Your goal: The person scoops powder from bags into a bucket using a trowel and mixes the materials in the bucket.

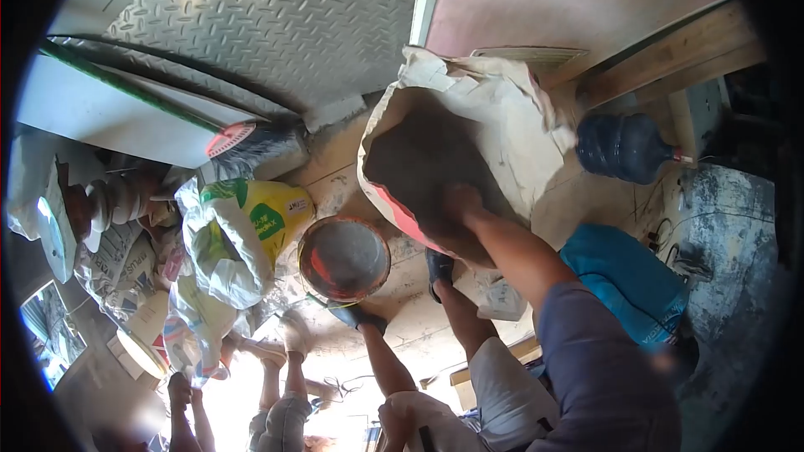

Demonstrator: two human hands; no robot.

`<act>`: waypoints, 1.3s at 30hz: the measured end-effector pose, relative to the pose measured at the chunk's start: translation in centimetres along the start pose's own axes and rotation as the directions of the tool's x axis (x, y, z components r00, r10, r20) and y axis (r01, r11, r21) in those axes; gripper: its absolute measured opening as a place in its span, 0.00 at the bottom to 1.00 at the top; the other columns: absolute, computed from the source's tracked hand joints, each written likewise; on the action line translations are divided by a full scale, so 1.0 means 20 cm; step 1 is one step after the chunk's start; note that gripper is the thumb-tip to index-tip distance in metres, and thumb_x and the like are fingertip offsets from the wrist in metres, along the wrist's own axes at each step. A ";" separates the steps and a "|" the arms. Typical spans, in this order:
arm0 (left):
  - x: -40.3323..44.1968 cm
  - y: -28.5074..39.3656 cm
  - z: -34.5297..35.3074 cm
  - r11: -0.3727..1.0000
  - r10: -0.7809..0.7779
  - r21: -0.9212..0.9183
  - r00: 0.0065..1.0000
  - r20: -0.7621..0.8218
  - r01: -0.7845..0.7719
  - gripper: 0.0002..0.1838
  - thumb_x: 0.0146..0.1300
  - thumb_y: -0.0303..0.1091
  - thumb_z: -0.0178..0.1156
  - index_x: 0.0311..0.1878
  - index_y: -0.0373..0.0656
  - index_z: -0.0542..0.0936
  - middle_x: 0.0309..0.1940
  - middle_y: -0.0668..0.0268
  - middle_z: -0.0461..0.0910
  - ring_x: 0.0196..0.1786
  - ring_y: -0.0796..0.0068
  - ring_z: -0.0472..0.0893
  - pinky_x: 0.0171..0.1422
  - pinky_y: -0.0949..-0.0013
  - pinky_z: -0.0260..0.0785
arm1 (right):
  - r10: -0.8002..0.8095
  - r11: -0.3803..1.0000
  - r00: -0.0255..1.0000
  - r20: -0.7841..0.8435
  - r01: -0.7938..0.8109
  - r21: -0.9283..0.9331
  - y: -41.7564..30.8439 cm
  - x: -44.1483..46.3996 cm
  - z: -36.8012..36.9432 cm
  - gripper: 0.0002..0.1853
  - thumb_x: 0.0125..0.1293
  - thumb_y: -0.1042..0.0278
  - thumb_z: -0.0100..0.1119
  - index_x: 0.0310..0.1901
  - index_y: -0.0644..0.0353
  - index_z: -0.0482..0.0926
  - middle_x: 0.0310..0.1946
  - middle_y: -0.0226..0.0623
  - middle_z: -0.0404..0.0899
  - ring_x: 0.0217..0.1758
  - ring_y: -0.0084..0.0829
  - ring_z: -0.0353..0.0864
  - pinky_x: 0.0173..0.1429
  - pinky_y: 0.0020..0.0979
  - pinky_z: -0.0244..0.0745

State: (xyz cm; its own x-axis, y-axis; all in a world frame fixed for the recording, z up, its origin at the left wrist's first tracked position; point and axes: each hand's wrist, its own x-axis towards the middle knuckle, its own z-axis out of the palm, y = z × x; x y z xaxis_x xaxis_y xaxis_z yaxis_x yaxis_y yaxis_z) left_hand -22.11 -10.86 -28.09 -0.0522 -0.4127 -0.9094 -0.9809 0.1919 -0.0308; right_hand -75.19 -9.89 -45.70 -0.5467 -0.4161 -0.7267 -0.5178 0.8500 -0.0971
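Note:
My right hand (462, 201) reaches down into a large open paper sack (528, 130) with a torn, folded rim. Dark grey powder (423, 146) fills much of the sack's inside, and my fingers are hidden against it. Whether they grip anything does not show. My left hand (396, 420) is low in the view, by my pale shorts at the thigh, its fingers not clearly visible. A round bucket (387, 261) with a stained rim stands left of the sack, near my feet; its inside looks grey with a reddish patch.
Left of the bucket are a yellow-green bag (289, 209) and white plastic bags (219, 259). A blue water jug (624, 148) and a teal container (615, 280) lie right of the sack. Tread-plate metal (276, 25) rises behind. Other people's legs (289, 377) show at lower left.

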 end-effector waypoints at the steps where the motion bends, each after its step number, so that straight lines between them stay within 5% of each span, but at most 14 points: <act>1: 0.01 0.01 0.01 1.000 0.000 -0.004 1.000 0.006 0.000 0.31 0.50 0.45 0.67 0.53 0.36 0.71 0.45 0.48 0.74 0.49 0.46 0.76 0.52 0.50 0.70 | -0.004 1.000 1.000 0.002 0.004 -0.007 0.04 0.02 0.05 0.13 0.63 0.66 0.48 0.42 0.56 0.82 0.40 0.44 0.83 0.46 0.41 0.83 0.48 0.42 0.78; 7: 0.00 0.03 0.08 1.000 -0.016 -0.009 0.999 0.031 0.016 0.32 0.50 0.46 0.67 0.53 0.35 0.71 0.45 0.47 0.74 0.49 0.46 0.75 0.53 0.50 0.69 | -0.081 0.983 0.996 -0.025 0.084 0.161 0.13 0.18 0.30 0.13 0.63 0.66 0.47 0.43 0.57 0.81 0.42 0.47 0.82 0.48 0.42 0.82 0.50 0.42 0.76; 9: 0.00 0.03 0.07 1.000 -0.018 -0.002 0.999 0.028 0.018 0.32 0.50 0.46 0.67 0.53 0.35 0.71 0.45 0.47 0.74 0.49 0.46 0.75 0.53 0.50 0.69 | -0.296 0.934 0.944 -0.143 0.318 0.161 0.18 0.16 0.34 0.14 0.61 0.68 0.49 0.45 0.58 0.80 0.41 0.48 0.81 0.48 0.44 0.81 0.51 0.44 0.76; 13: 0.06 0.04 0.02 1.000 -0.001 0.023 1.000 0.010 0.001 0.32 0.50 0.46 0.67 0.53 0.34 0.71 0.45 0.47 0.73 0.50 0.46 0.75 0.53 0.50 0.69 | -0.256 0.914 0.966 -0.038 0.255 0.317 0.17 0.22 0.35 0.13 0.62 0.68 0.48 0.45 0.58 0.79 0.40 0.49 0.81 0.47 0.45 0.81 0.49 0.45 0.76; 15: 0.06 0.02 0.00 0.999 -0.003 0.039 1.000 0.014 0.003 0.32 0.50 0.47 0.67 0.53 0.34 0.71 0.45 0.47 0.73 0.50 0.46 0.75 0.53 0.50 0.69 | -0.387 0.917 0.922 -0.006 0.385 -0.101 0.14 0.17 0.33 0.13 0.62 0.69 0.48 0.46 0.57 0.79 0.40 0.49 0.81 0.45 0.46 0.81 0.49 0.45 0.76; 16: 0.05 0.00 -0.01 0.999 -0.008 0.048 1.000 0.015 0.007 0.32 0.50 0.47 0.66 0.52 0.34 0.71 0.45 0.47 0.73 0.50 0.46 0.75 0.53 0.50 0.69 | -0.391 0.917 0.920 -0.004 0.389 -0.093 0.12 0.17 0.34 0.13 0.62 0.69 0.48 0.46 0.57 0.79 0.40 0.49 0.81 0.45 0.46 0.81 0.49 0.45 0.76; 18: 0.04 -0.02 -0.02 0.998 -0.006 0.059 1.000 0.017 0.005 0.32 0.50 0.47 0.66 0.52 0.34 0.71 0.45 0.47 0.73 0.50 0.46 0.74 0.53 0.50 0.69 | -0.377 0.870 0.920 -0.105 0.391 0.300 0.12 0.17 0.33 0.13 0.64 0.66 0.48 0.46 0.57 0.79 0.39 0.50 0.81 0.45 0.48 0.81 0.50 0.46 0.76; 22: 0.11 0.03 -0.03 0.996 0.045 0.072 0.999 0.020 -0.046 0.32 0.50 0.47 0.66 0.52 0.33 0.71 0.45 0.46 0.73 0.50 0.45 0.74 0.53 0.50 0.69 | -0.366 0.915 0.914 -0.172 0.388 0.114 0.09 0.29 0.33 0.14 0.68 0.61 0.45 0.48 0.55 0.78 0.41 0.50 0.80 0.47 0.49 0.80 0.50 0.47 0.75; 24: 0.10 0.02 -0.04 0.995 0.050 0.081 0.999 0.022 -0.052 0.33 0.49 0.48 0.66 0.52 0.33 0.71 0.45 0.46 0.73 0.50 0.45 0.74 0.53 0.50 0.68 | -0.284 0.920 0.959 -0.007 0.274 0.281 0.06 0.26 0.28 0.17 0.70 0.55 0.42 0.49 0.53 0.77 0.44 0.51 0.79 0.49 0.49 0.79 0.52 0.48 0.74; 27: 0.08 0.01 -0.06 0.994 0.066 0.088 0.998 0.024 -0.068 0.33 0.49 0.48 0.66 0.52 0.33 0.71 0.45 0.46 0.73 0.50 0.45 0.74 0.53 0.49 0.68 | -0.184 0.906 0.983 0.020 0.162 0.392 0.03 0.07 0.04 0.17 0.71 0.54 0.41 0.51 0.50 0.76 0.46 0.51 0.78 0.51 0.50 0.78 0.54 0.48 0.73; 33: 0.06 0.02 -0.10 0.992 0.110 0.068 0.994 -0.006 -0.109 0.33 0.49 0.49 0.66 0.51 0.32 0.71 0.45 0.46 0.72 0.50 0.45 0.73 0.54 0.49 0.68 | -0.059 0.889 0.996 -0.063 0.081 0.451 0.09 -0.08 -0.09 0.24 0.66 0.43 0.49 0.51 0.56 0.76 0.47 0.54 0.78 0.51 0.53 0.77 0.54 0.48 0.73; 36: 0.04 -0.02 -0.10 0.991 0.123 0.048 0.992 -0.012 -0.122 0.33 0.49 0.49 0.66 0.51 0.32 0.71 0.45 0.45 0.72 0.50 0.45 0.73 0.54 0.49 0.68 | -0.024 0.885 0.989 -0.143 0.088 0.457 0.10 -0.23 -0.20 0.22 0.63 0.48 0.55 0.51 0.55 0.77 0.45 0.53 0.79 0.51 0.53 0.77 0.53 0.46 0.73; 39: 0.04 -0.08 -0.01 0.983 0.179 0.054 0.981 -0.078 -0.175 0.34 0.50 0.50 0.65 0.52 0.32 0.70 0.46 0.44 0.71 0.53 0.45 0.71 0.56 0.49 0.65 | -0.121 0.867 0.971 -0.207 0.205 0.454 0.12 -0.34 -0.28 0.27 0.62 0.43 0.56 0.48 0.62 0.76 0.40 0.57 0.79 0.47 0.54 0.78 0.49 0.46 0.74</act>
State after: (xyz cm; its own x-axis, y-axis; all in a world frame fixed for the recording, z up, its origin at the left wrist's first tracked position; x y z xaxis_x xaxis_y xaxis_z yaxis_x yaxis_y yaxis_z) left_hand -20.56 -11.73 -28.63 -0.2415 -0.4399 -0.8649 -0.9450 0.3093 0.1065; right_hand -76.39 -6.76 -37.26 -0.6044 -0.5737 -0.5528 -0.2624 0.7985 -0.5418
